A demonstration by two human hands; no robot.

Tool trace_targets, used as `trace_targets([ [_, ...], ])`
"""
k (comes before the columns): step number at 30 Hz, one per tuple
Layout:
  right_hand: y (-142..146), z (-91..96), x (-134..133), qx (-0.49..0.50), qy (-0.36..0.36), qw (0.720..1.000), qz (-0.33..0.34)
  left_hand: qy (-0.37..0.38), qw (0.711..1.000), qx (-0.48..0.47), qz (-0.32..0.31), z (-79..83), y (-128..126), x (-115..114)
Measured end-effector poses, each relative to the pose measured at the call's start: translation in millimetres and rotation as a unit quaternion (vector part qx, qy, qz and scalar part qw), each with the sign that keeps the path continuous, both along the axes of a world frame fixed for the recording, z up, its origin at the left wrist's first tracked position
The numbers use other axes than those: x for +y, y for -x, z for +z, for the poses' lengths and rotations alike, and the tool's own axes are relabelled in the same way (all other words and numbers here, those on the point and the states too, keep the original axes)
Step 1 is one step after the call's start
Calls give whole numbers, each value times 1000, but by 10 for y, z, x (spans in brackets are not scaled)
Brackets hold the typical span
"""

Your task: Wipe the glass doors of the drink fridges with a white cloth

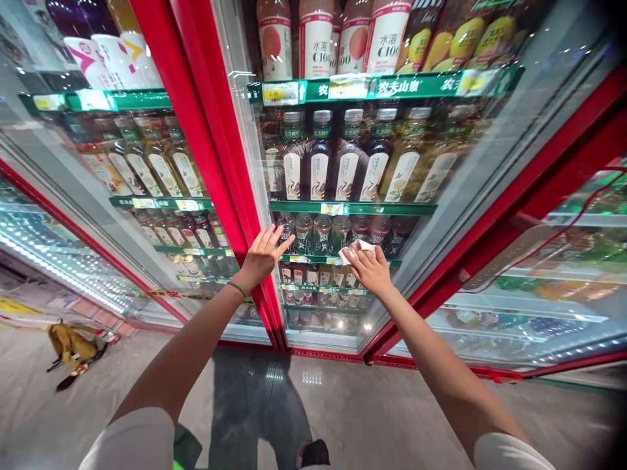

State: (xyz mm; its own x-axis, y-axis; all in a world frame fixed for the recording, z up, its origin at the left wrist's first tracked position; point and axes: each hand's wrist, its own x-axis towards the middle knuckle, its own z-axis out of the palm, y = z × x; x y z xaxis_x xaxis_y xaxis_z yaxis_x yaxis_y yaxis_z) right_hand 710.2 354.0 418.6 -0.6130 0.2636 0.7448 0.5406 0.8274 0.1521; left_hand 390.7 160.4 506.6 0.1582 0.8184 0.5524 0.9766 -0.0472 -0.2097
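My left hand (263, 256) lies flat with spread fingers against the glass door (435, 228) of a drinks fridge, right by the red door frame (230, 170). A thin band circles that wrist. My right hand (371, 267) presses a white cloth (357, 248) onto the same glass, fingers closed over it. Behind the glass stand rows of bottled drinks (347, 166) on green-edged shelves (382, 86).
A second glass fridge door (98, 163) stands to the left, another fridge (553, 287) to the right. The floor (343, 411) is glossy grey. A yellow-brown object (73, 346) lies on the floor at the far left.
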Motion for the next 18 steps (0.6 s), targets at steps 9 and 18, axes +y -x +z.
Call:
trace_targets([
  [9, 287, -13, -163, -43, -40, 998, 11, 0, 1000, 11, 8, -17, 63, 22],
  [18, 216, 62, 51, 186, 5, 970, -159, -9, 1000, -28, 6, 23, -1, 18],
])
